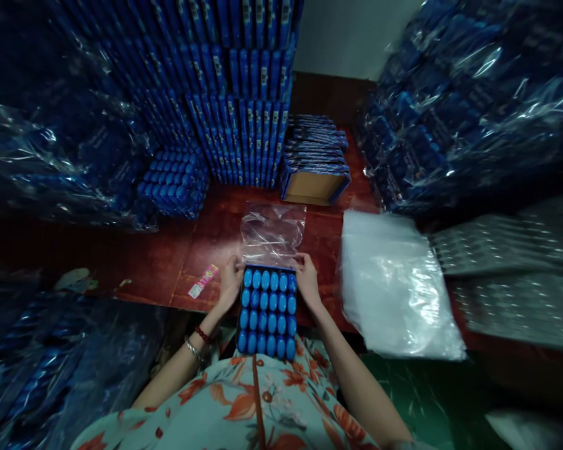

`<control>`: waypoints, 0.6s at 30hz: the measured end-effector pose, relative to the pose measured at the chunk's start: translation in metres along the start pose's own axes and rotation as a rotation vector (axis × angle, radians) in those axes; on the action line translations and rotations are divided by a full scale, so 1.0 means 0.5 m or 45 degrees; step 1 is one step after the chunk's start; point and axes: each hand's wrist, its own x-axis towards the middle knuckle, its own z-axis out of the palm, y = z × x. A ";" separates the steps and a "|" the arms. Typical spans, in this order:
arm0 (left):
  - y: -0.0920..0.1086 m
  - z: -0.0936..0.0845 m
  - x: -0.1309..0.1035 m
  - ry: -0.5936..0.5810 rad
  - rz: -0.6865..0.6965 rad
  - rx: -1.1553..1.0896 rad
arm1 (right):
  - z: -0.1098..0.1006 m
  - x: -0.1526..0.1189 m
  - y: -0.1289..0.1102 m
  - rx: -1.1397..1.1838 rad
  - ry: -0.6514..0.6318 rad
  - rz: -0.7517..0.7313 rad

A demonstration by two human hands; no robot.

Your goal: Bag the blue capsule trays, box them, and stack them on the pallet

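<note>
A tray of glossy blue egg-shaped pieces [267, 312], set in rows, lies between my forearms. Its near end is against my floral top, its far end on the table. Beyond it, a transparent plastic bag [273, 231] lies flat, its near edge meeting the tray's far edge. My left hand [231, 280] pinches the bag at the tray's far left corner. At the far right corner my right hand [306, 278] pinches the bag's other side. Whether the tray's far end is inside the bag cannot be made out.
A stack of transparent bags [396, 281] lies to the right, beside clear plastic trays [511, 275]. Ahead stand piled blue boxes [244, 131] and a row of flat blue cartons [315, 150]. More blue egg trays [173, 178] and a pink label strip [203, 281] are to the left.
</note>
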 end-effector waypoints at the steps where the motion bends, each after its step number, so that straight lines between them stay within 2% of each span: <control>1: 0.004 -0.004 -0.006 0.006 0.002 0.033 | -0.002 -0.005 -0.002 -0.031 0.009 -0.019; 4: 0.015 -0.024 -0.027 -0.066 0.031 0.313 | -0.017 -0.032 -0.004 -0.199 -0.053 -0.037; 6: 0.017 -0.041 -0.038 -0.193 0.059 0.538 | -0.032 -0.056 -0.003 -0.367 -0.164 -0.013; 8: 0.014 -0.058 -0.040 -0.308 0.062 0.602 | -0.047 -0.077 -0.004 -0.539 -0.242 0.018; 11: 0.008 -0.074 -0.029 -0.340 0.066 0.422 | -0.065 -0.092 -0.016 -0.712 -0.161 -0.049; 14: 0.008 -0.074 -0.010 -0.281 0.150 0.211 | -0.073 -0.078 -0.038 -0.744 -0.036 -0.290; 15: 0.011 -0.071 -0.003 -0.267 0.162 0.171 | -0.072 -0.068 -0.046 -0.732 -0.051 -0.372; 18: 0.020 -0.059 0.008 -0.246 0.136 0.086 | -0.068 -0.036 -0.064 -0.624 -0.227 -0.547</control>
